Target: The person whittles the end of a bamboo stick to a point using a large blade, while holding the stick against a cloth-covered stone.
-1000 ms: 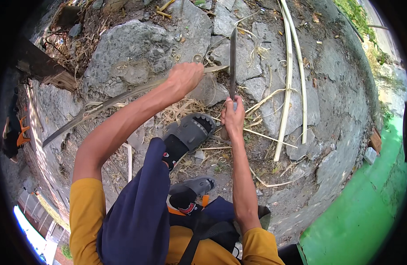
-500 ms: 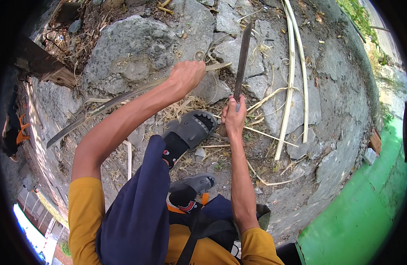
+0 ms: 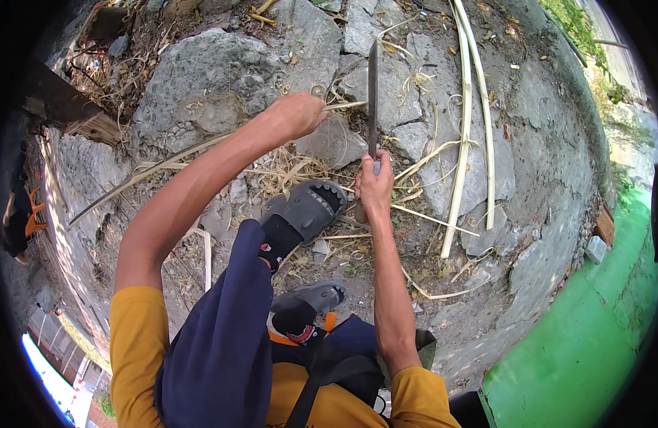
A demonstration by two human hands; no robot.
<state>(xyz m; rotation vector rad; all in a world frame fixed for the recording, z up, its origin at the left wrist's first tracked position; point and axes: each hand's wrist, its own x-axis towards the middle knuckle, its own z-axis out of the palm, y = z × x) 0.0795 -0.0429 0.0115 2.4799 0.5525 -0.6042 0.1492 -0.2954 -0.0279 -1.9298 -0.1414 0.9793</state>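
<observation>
My left hand (image 3: 300,115) is closed around a long, thin bamboo strip (image 3: 150,171). The strip runs from the lower left, behind my forearm, to a pale tip just past my fist. In my right hand (image 3: 375,185) is the handle of a machete (image 3: 373,93), its long dark blade pointing away from me, nearly straight. The strip's pale tip reaches the blade's left side; whether they touch, I cannot tell. Between my hands and my body is a grey clog (image 3: 309,210) on my foot, with thin shavings (image 3: 289,167) scattered beside it.
Two long pale strips (image 3: 463,143) lie on the cracked concrete to the right. A large rough stone slab (image 3: 207,78) stands beyond my left arm. Dark timber (image 3: 75,107) juts in at the far left, and a green surface (image 3: 557,342) fills the lower right.
The machete blade has swung left from a rightward lean to nearly straight, by the strip's tip. The strip has turned, so it shows a narrower side. My left hand has shifted slightly left.
</observation>
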